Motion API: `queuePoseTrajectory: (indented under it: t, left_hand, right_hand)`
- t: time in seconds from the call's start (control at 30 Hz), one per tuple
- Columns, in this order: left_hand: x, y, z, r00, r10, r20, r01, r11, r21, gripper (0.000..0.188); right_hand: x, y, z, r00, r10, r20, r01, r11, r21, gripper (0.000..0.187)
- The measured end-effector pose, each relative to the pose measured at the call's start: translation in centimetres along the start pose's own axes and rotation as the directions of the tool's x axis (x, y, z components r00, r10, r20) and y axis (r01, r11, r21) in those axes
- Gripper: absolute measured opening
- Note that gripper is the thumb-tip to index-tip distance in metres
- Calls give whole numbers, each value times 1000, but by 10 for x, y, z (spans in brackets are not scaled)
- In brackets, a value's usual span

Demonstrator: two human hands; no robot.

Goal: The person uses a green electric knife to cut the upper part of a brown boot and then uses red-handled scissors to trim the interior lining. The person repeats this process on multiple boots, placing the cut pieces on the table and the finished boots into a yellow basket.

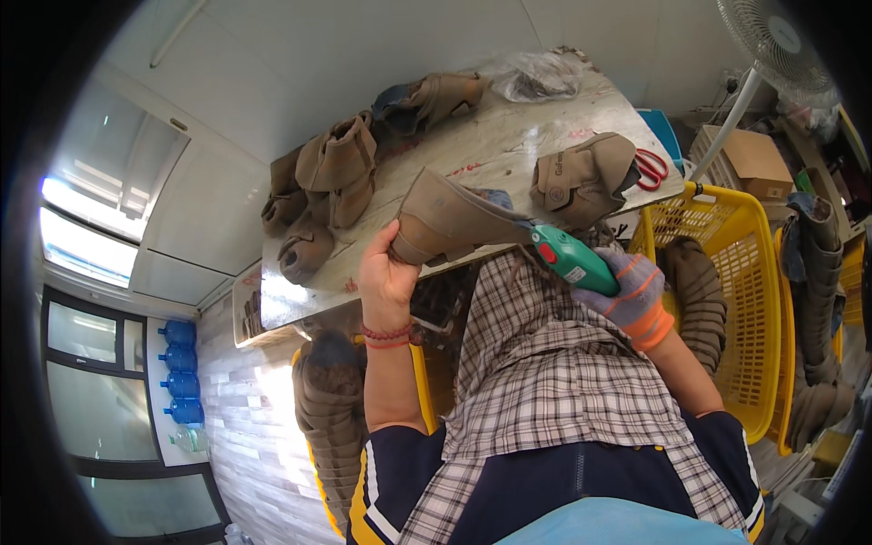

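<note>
My left hand (389, 277) is bare and closed on a brown shoe upper (445, 222), held over the front edge of the worktable (509, 136). In my right hand (631, 295), which wears a grey and orange glove, is a green handheld power tool (577, 262) with a red button. Its tip meets the right end of the held upper; the exact contact is too small to make out. Another brown upper (581, 180) rests on the table just beyond the tool, beside red-handled scissors (651, 170).
More brown uppers (338, 168) sit along the table's left side, and a clear plastic bag (542, 77) lies at the back. Yellow baskets (749, 272) stand at my right, one with stacked uppers (695, 291). Another stack (329, 409) is at my left. A fan (779, 41) stands far right.
</note>
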State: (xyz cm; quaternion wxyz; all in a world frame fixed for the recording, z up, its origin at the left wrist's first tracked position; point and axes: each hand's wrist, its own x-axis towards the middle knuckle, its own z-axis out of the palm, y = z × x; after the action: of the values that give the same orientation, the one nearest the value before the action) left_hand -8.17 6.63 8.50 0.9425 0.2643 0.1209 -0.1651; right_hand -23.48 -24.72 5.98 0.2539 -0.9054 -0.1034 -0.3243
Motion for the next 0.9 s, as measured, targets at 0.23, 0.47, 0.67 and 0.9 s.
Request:
queuePoseTrajectory:
  t: [0.23,0.47,0.67,0.9]
  left_hand:
    - [-16,-5,10,997,28,67,-26,999,-28,36]
    - [-31,-17,20,976,37,216,-32,999,-24,46]
    - [-34,-41,14,923,198,330,-237,968,83,55]
    - [-30,-69,-2,840,260,476,-407,882,238,54]
  right_hand:
    - [7,0,2,999,-33,-39,33,999,12,60]
    - [21,-14,-3,999,30,31,-33,994,106,55]
    - [31,-19,2,974,178,138,-212,931,297,53]
    - [39,-21,9,944,283,169,-329,841,429,55]
